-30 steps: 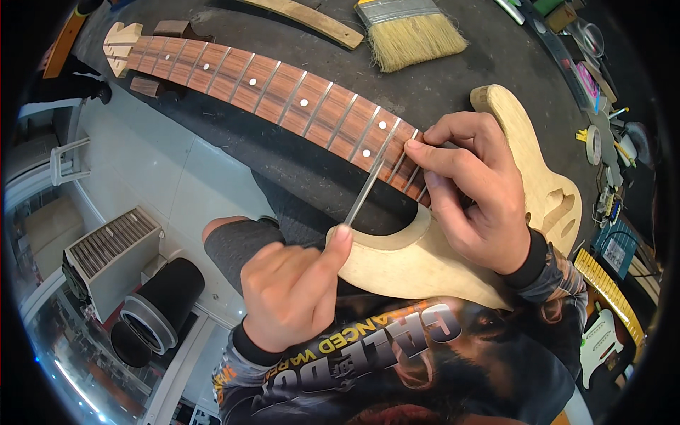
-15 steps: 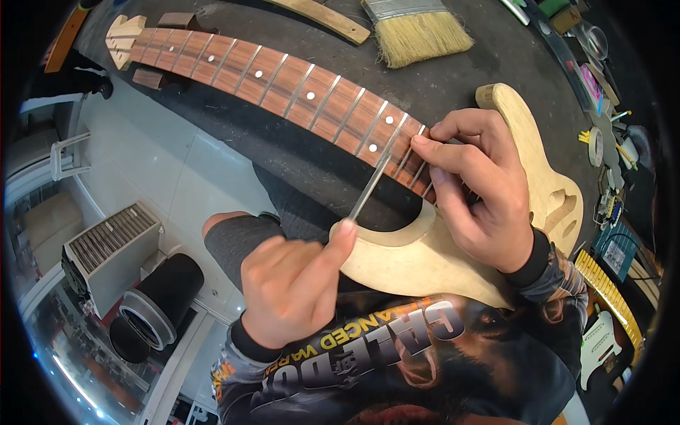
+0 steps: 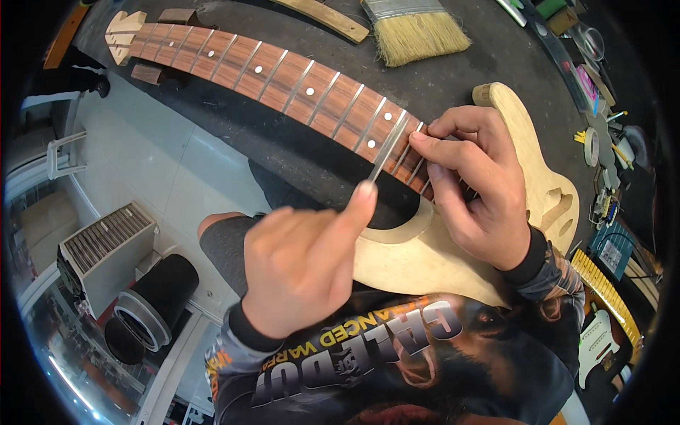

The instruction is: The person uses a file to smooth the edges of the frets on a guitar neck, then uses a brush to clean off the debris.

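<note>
An unfinished electric guitar lies across the bench and my lap. Its neck has a reddish-brown fretboard with metal frets and white dots, and its body is bare pale wood. My left hand is closed round a thin metal file, thumb stretched along it; the handle end is hidden in my palm. The file lies across the fretboard, alongside the frets near the body. Just right of it, my right hand grips the neck's body end, fingertips resting on the last frets.
A wide bristle brush and a wooden strip lie on the dark bench. Wooden blocks sit by the headstock. Tape and small tools line the right side. A black bin stands on the floor at left.
My left hand has moved up and to the right, pushing the file farther across the fretboard. My right hand keeps its place on the neck.
</note>
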Available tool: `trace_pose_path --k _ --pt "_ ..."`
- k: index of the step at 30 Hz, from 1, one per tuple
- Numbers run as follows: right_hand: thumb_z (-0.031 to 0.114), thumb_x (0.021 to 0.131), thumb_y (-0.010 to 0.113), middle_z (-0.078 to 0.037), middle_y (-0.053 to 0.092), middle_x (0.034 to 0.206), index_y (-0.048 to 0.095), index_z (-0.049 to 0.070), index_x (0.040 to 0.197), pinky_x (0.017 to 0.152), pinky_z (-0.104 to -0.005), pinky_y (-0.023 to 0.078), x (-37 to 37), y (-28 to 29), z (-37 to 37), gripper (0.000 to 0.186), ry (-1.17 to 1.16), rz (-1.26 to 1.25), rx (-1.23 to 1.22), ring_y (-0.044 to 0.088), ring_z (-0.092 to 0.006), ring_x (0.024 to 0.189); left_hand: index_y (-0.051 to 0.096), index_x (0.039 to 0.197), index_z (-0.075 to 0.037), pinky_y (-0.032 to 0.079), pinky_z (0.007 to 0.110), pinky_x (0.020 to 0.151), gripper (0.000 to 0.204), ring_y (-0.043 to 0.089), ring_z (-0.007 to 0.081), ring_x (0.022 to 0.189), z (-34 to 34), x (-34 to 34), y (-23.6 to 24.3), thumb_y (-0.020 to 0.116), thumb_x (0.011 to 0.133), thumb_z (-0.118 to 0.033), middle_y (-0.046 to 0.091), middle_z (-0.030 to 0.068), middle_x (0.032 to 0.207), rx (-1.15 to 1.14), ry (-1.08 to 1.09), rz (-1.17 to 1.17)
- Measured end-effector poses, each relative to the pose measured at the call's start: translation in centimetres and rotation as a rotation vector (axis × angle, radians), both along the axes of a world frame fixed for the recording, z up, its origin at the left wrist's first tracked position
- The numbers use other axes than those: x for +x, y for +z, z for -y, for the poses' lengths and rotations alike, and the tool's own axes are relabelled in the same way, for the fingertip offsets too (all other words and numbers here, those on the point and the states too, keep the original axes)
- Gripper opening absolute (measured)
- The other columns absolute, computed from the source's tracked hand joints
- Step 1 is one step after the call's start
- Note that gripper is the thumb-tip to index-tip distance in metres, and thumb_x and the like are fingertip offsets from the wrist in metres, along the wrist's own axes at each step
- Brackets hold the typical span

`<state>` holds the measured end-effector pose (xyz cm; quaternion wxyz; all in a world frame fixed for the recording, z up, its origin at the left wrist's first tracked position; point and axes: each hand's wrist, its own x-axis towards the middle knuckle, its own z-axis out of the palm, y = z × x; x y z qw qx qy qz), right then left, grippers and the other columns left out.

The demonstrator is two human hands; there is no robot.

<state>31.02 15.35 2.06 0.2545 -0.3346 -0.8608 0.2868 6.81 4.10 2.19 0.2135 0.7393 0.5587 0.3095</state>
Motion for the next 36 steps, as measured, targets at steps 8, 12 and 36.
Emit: trace_pose_path --k 8,12,36 --pt "-0.012 0.084 0.077 -0.015 0.070 0.114 0.082 0.003 0.116 0.078 -0.0384 0.058 -0.4 0.0 0.3 0.036 -0.065 -0.040 0.055 0.072 -0.0301 0.096 0.081 0.132 0.004 0.041 0.038 0.057 0.045 0.062 0.0251 0.056 2.5 -0.9 0.3 0.075 0.088 0.012 0.069 0.0081 0.072 -0.058 -0.004 -0.011" --pt "-0.016 0.088 0.072 -0.015 0.066 0.120 0.080 0.000 0.120 0.083 -0.0370 0.058 -0.2 -0.2 0.2 0.036 -0.040 -0.048 0.027 0.071 -0.0276 0.101 0.080 0.134 0.004 0.039 0.038 0.055 0.047 0.061 0.0253 0.055 -2.2 0.6 -1.1 0.075 0.088 0.012 0.067 0.0073 0.070 0.081 -0.005 0.061" --pt "-0.019 0.094 0.065 -0.016 0.061 0.127 0.079 -0.003 0.124 0.090 -0.0358 0.058 0.1 0.2 0.1 0.037 0.005 0.002 -0.006 0.068 -0.0252 0.105 0.079 0.128 0.009 0.035 0.037 0.053 0.044 0.055 0.0228 0.050 2.8 -1.5 -2.0 0.076 0.085 0.015 0.062 0.0067 0.068 0.084 -0.051 0.127"
